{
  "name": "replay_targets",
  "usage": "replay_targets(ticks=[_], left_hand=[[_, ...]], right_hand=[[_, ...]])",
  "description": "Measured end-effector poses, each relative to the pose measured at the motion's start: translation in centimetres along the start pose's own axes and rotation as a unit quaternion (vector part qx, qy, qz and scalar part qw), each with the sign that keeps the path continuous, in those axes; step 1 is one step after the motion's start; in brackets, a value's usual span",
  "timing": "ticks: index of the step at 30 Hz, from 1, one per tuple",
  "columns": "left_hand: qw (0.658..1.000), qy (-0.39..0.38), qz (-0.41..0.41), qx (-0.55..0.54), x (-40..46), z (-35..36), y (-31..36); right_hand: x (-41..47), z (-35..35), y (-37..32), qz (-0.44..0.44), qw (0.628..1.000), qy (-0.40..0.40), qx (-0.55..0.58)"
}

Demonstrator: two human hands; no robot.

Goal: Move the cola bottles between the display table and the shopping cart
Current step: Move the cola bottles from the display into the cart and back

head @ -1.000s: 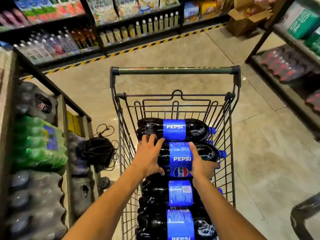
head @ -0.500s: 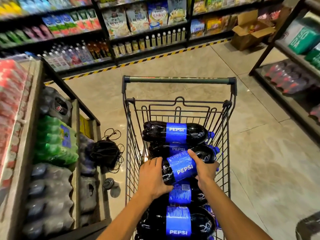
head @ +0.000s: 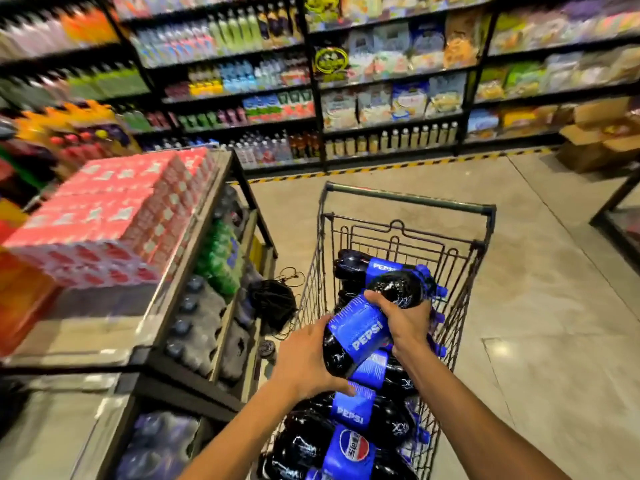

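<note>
A large dark cola bottle with a blue Pepsi label (head: 362,329) is held tilted above the wire shopping cart (head: 408,202), cap end pointing away and to the right. My left hand (head: 306,362) grips its lower end from the left. My right hand (head: 403,320) wraps over its upper part near the shoulder. Several more cola bottles (head: 349,441) lie stacked on their sides in the cart basket, one further back (head: 360,266). The display table (head: 104,337) stands to the left, its wooden top partly bare near me.
Red shrink-wrapped drink packs (head: 114,216) fill the table's far part; dark and green bottle packs (head: 218,254) sit on its lower shelves. A black bag with cords (head: 273,303) lies on the floor between table and cart. Stocked shelves line the back wall; tiled floor opens to the right.
Both hands have lifted one cola bottle off the stack and raised it, tilting it. The view has swung up and left, bringing the display table top into sight.
</note>
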State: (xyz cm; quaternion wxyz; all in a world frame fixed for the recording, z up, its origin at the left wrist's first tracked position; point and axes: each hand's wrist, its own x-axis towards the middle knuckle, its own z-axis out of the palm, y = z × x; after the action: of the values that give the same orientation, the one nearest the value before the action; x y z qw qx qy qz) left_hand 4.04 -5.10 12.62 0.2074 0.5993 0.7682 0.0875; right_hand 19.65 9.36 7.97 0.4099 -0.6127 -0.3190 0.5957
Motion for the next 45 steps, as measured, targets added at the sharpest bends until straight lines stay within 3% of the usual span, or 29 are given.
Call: replay_targets(ticks=[3,7,17,21,30,45], left_hand=[[0.993,0.041,-0.017,-0.113,-4.3,-1.9,-0.2],[0.973,0.133,-0.044,-0.184,-10.9,-3.6,-1.2],[0.907,0.309,-0.193,-0.210,-25.8,-5.2,-9.4],[0.882,0.344,-0.218,-0.237,-31.1,-5.0,-14.6],[0.845,0.404,-0.262,-0.235,-39.3,-6.9,-22.2],[0.801,0.437,-0.306,-0.271,-32.9,-11.4,-35.1]], right_hand=[[-4.1,1.8,-2.6,-0.049,0.997,-0.060,-0.025],[-10.7,5.3,-4.8,-0.109,0.980,-0.147,-0.081],[-26.9,16.5,-1.4,-0.160,0.915,-0.348,-0.129],[-33.4,21.0,1.2,-0.225,0.886,-0.370,-0.167],[-44.5,27.7,4.6,-0.225,0.842,-0.450,-0.196],[-43.7,44.8,6.9,-0.246,0.813,-0.476,-0.228]])
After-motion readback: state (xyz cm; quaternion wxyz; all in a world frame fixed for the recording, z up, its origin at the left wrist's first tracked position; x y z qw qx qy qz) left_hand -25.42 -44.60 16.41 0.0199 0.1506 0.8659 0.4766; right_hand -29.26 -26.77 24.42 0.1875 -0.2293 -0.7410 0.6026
